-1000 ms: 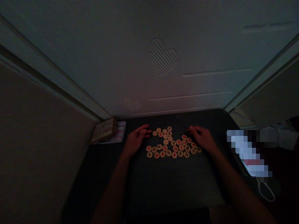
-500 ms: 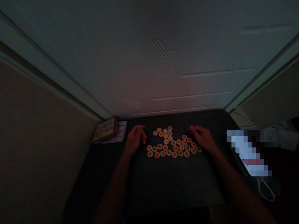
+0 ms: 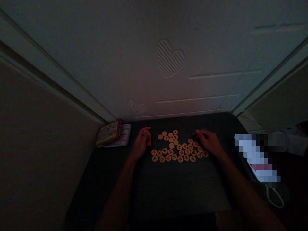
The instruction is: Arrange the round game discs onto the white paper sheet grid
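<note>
My left hand point(image 3: 141, 142) is closed on a round wooden Chinese chess piece point(image 3: 145, 132), held up between thumb and fingers with its dark-marked face showing. To its right, several more chess pieces point(image 3: 181, 153) lie flat on the dark table point(image 3: 178, 186). Most show red or dark characters; a cluster of blank-faced pieces point(image 3: 171, 140) lies in the upper middle. My right hand point(image 3: 207, 140) rests at the right end of the pieces, beside a red-marked piece point(image 3: 190, 141). Its fingers are curled, and whatever they may hold is hidden.
A box point(image 3: 108, 133) lies on a white-and-pink booklet or case point(image 3: 125, 134) at the table's back left. A pale panel with embossed hearts point(image 3: 170, 58) rises behind the table. At the right sits a bright, blurred-out device point(image 3: 256, 160) with a white cable point(image 3: 274, 202).
My left hand has turned, so the chess piece in its fingers now shows its marked face. My right hand and the pieces on the table stay in place; the view shifts slightly.
</note>
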Motion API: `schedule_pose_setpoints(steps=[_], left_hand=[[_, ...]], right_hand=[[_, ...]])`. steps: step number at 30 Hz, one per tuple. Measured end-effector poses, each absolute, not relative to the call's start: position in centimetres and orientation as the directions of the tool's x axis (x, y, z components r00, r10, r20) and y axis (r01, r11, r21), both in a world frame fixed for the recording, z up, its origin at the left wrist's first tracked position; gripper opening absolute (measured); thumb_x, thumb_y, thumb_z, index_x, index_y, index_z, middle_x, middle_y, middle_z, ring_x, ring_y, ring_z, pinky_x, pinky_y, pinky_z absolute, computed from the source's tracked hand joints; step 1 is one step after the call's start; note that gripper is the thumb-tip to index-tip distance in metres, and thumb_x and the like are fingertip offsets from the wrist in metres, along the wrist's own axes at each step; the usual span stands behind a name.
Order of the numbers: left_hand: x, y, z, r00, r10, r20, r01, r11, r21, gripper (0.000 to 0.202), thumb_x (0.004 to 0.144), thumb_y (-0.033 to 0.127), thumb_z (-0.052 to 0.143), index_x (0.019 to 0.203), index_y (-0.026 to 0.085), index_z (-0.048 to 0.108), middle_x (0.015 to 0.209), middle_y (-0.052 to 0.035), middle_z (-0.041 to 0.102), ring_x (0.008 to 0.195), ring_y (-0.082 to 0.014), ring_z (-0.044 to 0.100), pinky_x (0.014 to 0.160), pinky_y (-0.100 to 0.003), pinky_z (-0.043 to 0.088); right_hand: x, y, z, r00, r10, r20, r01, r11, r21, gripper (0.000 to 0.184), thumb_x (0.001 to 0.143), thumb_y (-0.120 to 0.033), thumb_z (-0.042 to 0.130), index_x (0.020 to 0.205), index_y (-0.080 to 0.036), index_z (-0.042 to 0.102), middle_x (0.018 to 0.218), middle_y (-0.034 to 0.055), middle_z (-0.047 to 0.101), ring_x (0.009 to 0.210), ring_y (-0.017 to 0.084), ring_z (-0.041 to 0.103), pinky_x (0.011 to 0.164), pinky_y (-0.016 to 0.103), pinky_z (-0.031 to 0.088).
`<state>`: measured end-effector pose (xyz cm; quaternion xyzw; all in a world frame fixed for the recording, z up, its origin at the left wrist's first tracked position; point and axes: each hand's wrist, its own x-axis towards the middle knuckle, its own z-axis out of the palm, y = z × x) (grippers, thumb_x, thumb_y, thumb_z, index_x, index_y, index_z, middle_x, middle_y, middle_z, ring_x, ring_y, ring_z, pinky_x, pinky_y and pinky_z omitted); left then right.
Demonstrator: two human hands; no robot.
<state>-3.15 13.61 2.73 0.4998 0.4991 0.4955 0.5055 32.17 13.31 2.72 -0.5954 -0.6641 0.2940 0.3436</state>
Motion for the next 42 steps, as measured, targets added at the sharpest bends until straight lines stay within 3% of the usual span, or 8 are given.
schedule_pose_setpoints(steps=[15,22,27,35,42], left_hand=[[-2.85,13.45,2.69,0.009,1.0,0.025,0.048,-0.025,0.999,0.027,0.098,0.04,0.05,0.117,0.022,0.047,0.092,-0.0006,0.068,0.051,-0.0077,0.046,0.053,-0.023,0.046],[-3.01,13.53,3.1,0.021,0.998,-0.058,-0.034,0.059,0.998,0.028,0.091,0.036,0.051,0.115,0.021,0.049,0.092,-0.0033,0.073,0.05,-0.0099,0.051,0.051,-0.025,0.044],[-3.19,13.5,2.99,0.032,0.999,-0.044,-0.057,0.045,0.997,0.026,0.089,0.033,0.051,0.112,0.022,0.047,0.093,-0.0034,0.074,0.05,-0.0104,0.052,0.053,-0.026,0.045],[-2.99,13.35,2.75,0.014,1.0,0.016,0.039,-0.017,0.999,0.023,0.098,0.041,0.048,0.113,0.025,0.039,0.099,-0.0039,0.075,0.049,-0.0084,0.049,0.051,-0.022,0.04],[-2.93,13.26,2.81,0.027,0.999,0.036,0.054,-0.037,0.998,0.027,0.103,0.044,0.047,0.118,0.025,0.037,0.111,-0.0104,0.076,0.049,-0.0075,0.052,0.051,-0.023,0.041]], right_hand=[[32.13,13.31,2.85,-0.058,0.992,0.111,0.605,0.123,-0.786,0.048,0.099,-0.06,0.046,0.095,-0.024,0.077,0.089,0.0055,0.079,0.083,0.024,0.073,0.072,0.034,0.053],[32.18,13.41,2.58,-0.053,0.992,0.115,0.595,0.124,-0.794,0.048,0.099,-0.06,0.047,0.093,-0.023,0.077,0.087,0.0052,0.078,0.082,0.024,0.073,0.071,0.034,0.053],[32.17,13.36,2.6,-0.045,0.992,0.116,0.593,0.12,-0.796,0.046,0.098,-0.059,0.048,0.094,-0.024,0.077,0.086,0.0048,0.078,0.082,0.024,0.072,0.073,0.034,0.054],[32.22,13.36,2.64,-0.048,0.994,0.098,0.594,0.108,-0.797,0.046,0.099,-0.059,0.048,0.093,-0.024,0.077,0.087,0.0052,0.078,0.084,0.025,0.072,0.074,0.035,0.053],[32.17,13.3,2.71,-0.038,0.995,0.096,0.584,0.1,-0.806,0.048,0.099,-0.06,0.047,0.094,-0.023,0.077,0.088,0.0057,0.078,0.083,0.024,0.073,0.073,0.034,0.053]])
